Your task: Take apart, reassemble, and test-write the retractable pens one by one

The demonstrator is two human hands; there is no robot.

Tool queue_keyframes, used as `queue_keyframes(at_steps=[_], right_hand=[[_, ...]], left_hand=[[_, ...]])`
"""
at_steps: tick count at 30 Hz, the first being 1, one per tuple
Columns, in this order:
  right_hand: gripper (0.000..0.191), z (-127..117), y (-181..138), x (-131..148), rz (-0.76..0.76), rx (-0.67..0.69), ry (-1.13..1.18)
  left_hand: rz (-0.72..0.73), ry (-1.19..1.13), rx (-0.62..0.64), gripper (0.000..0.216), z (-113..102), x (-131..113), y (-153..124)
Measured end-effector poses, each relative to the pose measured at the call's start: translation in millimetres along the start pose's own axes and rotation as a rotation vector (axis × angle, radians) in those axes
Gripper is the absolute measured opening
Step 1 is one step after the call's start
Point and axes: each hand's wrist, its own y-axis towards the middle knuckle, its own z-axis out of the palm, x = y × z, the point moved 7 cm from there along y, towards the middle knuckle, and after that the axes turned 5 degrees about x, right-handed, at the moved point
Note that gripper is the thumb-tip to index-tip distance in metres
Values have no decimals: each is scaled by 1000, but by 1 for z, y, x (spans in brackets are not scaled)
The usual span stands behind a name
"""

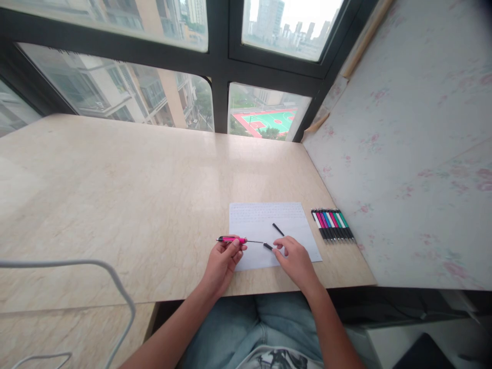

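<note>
Between the fingers and thumb of my left hand point(226, 256) is the pink barrel of a pen point(233, 239), its black clip end pointing left. A thin refill point(254, 241) sticks out of the barrel to the right. Close to the refill's tip is a short black pen grip point(268, 246), its right end at the thumb and index finger of my right hand point(295, 259), which look closed on it. Another slim black piece point(278, 229) lies on the paper just above that hand. Beneath both hands is a sheet of paper point(249, 220) with handwriting along its top.
Several pens point(332, 225) in mixed colours lie side by side right of the paper, near the papered wall point(423, 154). A white cable point(115, 279) loops across the left front. Windows with a dark frame point(220, 97) stand behind the marble-patterned tabletop point(154, 195).
</note>
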Motion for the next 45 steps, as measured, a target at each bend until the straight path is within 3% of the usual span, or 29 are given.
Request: queue_keyframes(at_steps=[4, 10, 14, 19, 22, 32, 45], right_hand=[[14, -2, 5, 1, 19, -49, -47], [22, -9, 18, -17, 187, -222, -257], [17, -9, 22, -20, 166, -278, -172], [18, -8, 16, -9, 104, -111, 260], [19, -11, 11, 2, 81, -20, 395], [20, -21, 8, 4, 77, -62, 487], [16, -9, 9, 24, 62, -49, 507]], left_hand=[[3, 3, 6, 25, -1, 0, 1], [-7, 11, 0, 25, -2, 1, 1], [4, 11, 6, 25, -2, 0, 1], [9, 6, 6, 24, -4, -1, 3], [4, 6, -7, 24, -6, -1, 3], [34, 6, -29, 24, -8, -5, 4], [14, 35, -24, 26, -1, -3, 1]])
